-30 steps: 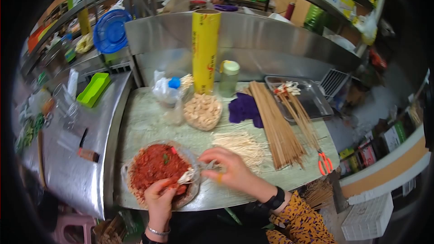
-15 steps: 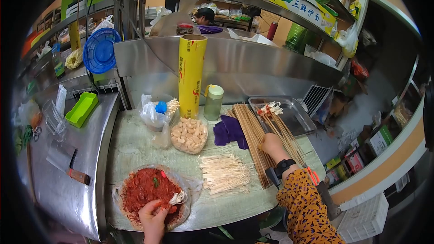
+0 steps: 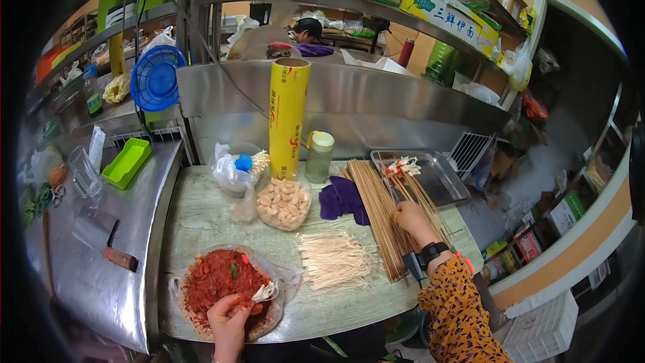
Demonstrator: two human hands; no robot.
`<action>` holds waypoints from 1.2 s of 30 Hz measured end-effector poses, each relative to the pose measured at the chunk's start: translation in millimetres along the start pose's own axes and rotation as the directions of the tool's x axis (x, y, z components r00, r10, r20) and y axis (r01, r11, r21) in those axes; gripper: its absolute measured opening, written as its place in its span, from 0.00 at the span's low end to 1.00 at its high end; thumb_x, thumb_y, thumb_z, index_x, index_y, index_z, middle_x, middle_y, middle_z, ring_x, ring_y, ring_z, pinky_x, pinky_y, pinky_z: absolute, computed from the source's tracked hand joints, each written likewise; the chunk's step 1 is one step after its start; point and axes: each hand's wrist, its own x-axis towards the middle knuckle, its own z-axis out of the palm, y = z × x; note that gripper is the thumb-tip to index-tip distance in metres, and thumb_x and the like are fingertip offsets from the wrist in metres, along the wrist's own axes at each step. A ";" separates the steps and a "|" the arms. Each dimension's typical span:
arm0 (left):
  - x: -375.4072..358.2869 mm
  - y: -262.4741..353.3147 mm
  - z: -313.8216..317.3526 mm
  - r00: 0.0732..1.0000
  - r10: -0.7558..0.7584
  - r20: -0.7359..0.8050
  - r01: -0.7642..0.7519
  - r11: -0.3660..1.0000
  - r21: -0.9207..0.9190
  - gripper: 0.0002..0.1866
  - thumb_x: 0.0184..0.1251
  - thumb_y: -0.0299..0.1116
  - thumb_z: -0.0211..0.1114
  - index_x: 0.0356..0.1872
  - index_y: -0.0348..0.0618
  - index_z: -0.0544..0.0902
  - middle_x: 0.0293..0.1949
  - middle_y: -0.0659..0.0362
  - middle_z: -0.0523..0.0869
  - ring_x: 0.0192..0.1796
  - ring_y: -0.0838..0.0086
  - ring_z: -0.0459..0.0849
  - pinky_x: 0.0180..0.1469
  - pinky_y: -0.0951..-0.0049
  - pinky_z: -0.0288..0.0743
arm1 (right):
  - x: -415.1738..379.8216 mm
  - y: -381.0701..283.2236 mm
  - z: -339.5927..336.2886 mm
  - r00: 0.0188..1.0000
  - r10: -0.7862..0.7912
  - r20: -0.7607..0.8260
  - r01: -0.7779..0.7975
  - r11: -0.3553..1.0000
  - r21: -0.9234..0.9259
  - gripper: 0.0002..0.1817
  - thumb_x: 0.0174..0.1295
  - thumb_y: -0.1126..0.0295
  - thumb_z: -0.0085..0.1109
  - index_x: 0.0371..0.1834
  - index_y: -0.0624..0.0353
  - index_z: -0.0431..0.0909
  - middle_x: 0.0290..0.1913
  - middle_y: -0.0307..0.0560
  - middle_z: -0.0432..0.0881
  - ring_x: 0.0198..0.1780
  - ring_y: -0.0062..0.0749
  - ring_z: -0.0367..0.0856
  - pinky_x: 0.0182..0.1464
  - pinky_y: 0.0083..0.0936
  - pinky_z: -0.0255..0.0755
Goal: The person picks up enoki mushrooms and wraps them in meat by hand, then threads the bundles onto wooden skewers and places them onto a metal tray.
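Observation:
My left hand point(image 3: 228, 319) pinches a small bunch of white enoki mushrooms point(image 3: 266, 292) over the bowl of red chili paste point(image 3: 218, 282), its fingertips smeared red. My right hand point(image 3: 412, 220) is closed at the right side of a pile of long wooden skewers point(image 3: 376, 212); what its fingers grip is too small to make out. Trimmed enoki point(image 3: 334, 261) lie in a row between the two hands. Skewers with reddened enoki tips point(image 3: 404, 167) rest on the edge of a metal tray point(image 3: 440, 181).
Behind are a bag-lined tub of pale cloves point(image 3: 283, 204), a tall yellow roll point(image 3: 287, 117), a green bottle point(image 3: 319, 157) and a purple cloth point(image 3: 341, 199). A cleaver point(image 3: 101, 238) and green tray point(image 3: 127, 163) are at left. A person's head point(image 3: 308, 28) shows behind the shelf.
My right hand has shifted slightly right and down beside the skewers. My left hand stays over the paste with the enoki. The camera view has moved a little.

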 end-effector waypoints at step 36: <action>2.0 21.7 19.9 0.987 -0.129 -0.100 0.067 0.880 -0.471 0.12 0.65 0.19 0.55 0.48 0.31 0.75 0.44 0.52 0.82 0.44 0.67 0.84 0.48 0.68 0.81 | -221.8 -183.5 4.8 0.851 -0.524 0.038 -0.115 -0.114 0.987 0.07 0.67 0.69 0.51 0.40 0.61 0.70 0.34 0.46 0.78 0.34 0.27 0.79 0.36 0.20 0.75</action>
